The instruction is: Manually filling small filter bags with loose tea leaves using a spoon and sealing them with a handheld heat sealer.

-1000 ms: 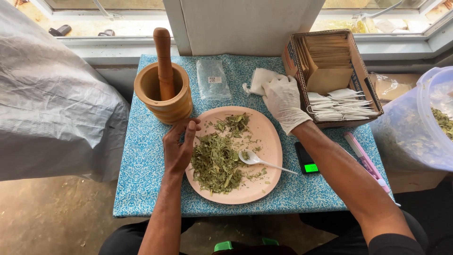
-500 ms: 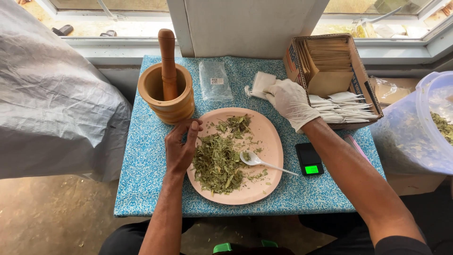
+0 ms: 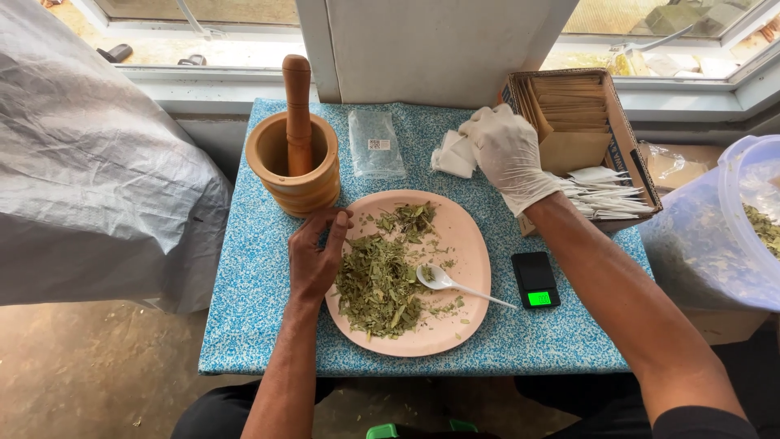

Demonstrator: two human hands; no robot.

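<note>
Gloved right hand (image 3: 508, 154) pinching small white paper sachets (image 3: 454, 154); bare left hand (image 3: 315, 258), holding nothing, steadying pink plate (image 3: 475, 244); dried green leaves (image 3: 378, 284) lying unpacked.

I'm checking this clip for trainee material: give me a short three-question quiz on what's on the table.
1. True or false: the white spoon lies on the pink plate.
2. Which hand wears a glove? A left hand B right hand
3. What stands in the wooden mortar?

Key: 1 true; 2 B, it touches the small white bags; 3 a wooden pestle.
</note>
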